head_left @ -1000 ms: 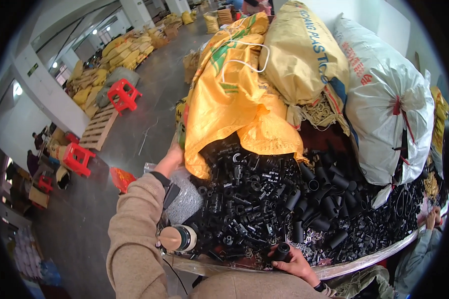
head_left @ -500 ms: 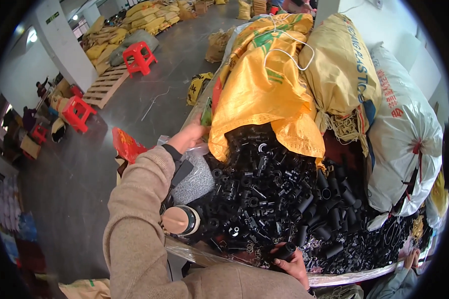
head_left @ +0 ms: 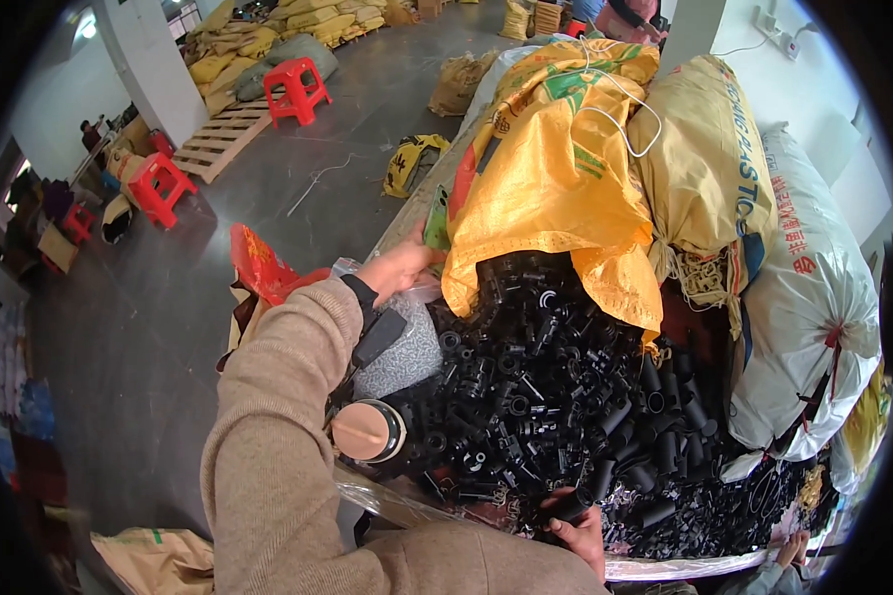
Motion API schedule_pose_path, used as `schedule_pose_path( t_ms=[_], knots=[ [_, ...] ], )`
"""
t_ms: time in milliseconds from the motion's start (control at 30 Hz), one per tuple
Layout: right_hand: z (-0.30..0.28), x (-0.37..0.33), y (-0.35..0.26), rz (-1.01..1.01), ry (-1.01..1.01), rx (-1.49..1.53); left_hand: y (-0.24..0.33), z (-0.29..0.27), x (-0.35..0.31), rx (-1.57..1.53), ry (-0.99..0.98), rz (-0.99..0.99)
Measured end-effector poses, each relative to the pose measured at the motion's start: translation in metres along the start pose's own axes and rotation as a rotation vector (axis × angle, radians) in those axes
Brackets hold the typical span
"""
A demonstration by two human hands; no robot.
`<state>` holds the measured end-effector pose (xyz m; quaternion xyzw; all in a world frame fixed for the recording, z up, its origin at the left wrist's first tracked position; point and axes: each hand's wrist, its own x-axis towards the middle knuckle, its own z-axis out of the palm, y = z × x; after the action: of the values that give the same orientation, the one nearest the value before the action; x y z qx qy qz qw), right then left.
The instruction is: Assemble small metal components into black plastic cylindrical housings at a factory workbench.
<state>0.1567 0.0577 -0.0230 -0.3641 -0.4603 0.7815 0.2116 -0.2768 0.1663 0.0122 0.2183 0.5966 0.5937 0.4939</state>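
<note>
My left hand [head_left: 404, 266] reaches forward to the left edge of the orange woven sack. Its fingers close round the lower end of a thin, green-faced phone [head_left: 437, 218]; some fingertips are hidden. Below that wrist lies a clear plastic bag [head_left: 402, 349] of small grey pieces. Near the front edge of the table, my right hand [head_left: 580, 535] grips a short black plastic tube [head_left: 569, 506]. A heap of black plastic parts [head_left: 526, 387] spills from the mouth of the orange sack [head_left: 556, 198], with more black tubes [head_left: 655, 397] at its right side.
A pink-lidded jar [head_left: 365, 431] stands near my left forearm. Full sacks [head_left: 704, 169] line the back and right. Another person's hands [head_left: 792, 548] rest at the right table edge. Red stools [head_left: 296, 91] and a wooden pallet [head_left: 223, 139] occupy the floor at left.
The whole view has shifted, so the sacks sit further right. More of the phone shows above my left hand. My right hand still holds the black tube in about the same place.
</note>
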Motion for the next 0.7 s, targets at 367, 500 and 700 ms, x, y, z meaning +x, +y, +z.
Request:
schedule_pose_path(
  t_ms=[367, 500, 700],
  knots=[
    [0.003, 0.002, 0.003, -0.046, 0.037, 0.055, -0.014, -0.019, 0.027, 0.001, -0.170, -0.260],
    [0.002, 0.000, 0.002, -0.041, 0.009, 0.060, -0.014, -0.021, 0.029, 0.137, -0.241, -0.286],
    [-0.003, -0.001, 0.003, -0.035, -0.001, -0.007, -0.019, -0.018, 0.039, 0.377, -0.189, -0.270]
  ],
)
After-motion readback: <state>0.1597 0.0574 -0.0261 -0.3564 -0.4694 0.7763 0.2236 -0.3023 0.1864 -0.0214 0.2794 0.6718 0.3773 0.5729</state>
